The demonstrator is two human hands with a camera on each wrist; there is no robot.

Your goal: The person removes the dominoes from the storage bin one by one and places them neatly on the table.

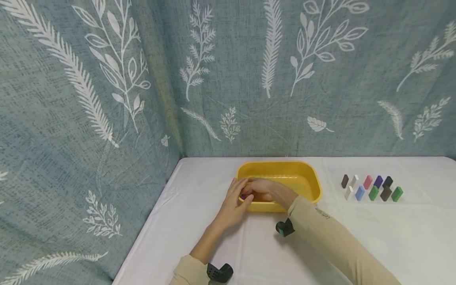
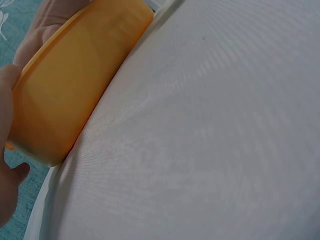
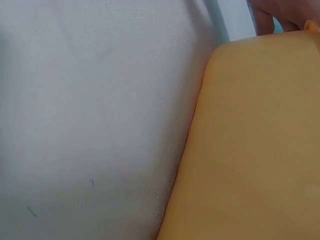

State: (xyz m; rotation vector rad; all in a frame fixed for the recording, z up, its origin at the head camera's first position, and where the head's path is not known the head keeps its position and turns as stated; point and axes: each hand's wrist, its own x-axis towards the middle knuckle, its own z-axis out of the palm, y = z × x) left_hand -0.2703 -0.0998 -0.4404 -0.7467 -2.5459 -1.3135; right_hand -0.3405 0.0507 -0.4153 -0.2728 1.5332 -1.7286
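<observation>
A yellow plastic tub (image 1: 313, 178) stands on the white-covered table. My left hand (image 1: 231, 204) is at its near left corner, the thumb reaching over the rim and the other fingers along the left end. The left wrist view shows the left fingers (image 2: 6, 110) at the tub's rim and end. My right hand (image 1: 265, 188) reaches into the tub's left part, fingers bent downward and close to the left hand. A bit of a purple piece (image 1: 243, 196) shows between the hands. What the right fingertips touch is hidden.
Right of the tub, small upright blocks stand in two rows, among them a pink block (image 1: 368, 182), a blue block (image 1: 360, 192) and a green block (image 1: 397, 194). A leaf-patterned curtain (image 1: 242, 79) hangs behind and to the left. Black wrist devices (image 1: 220, 273) sit by both forearms.
</observation>
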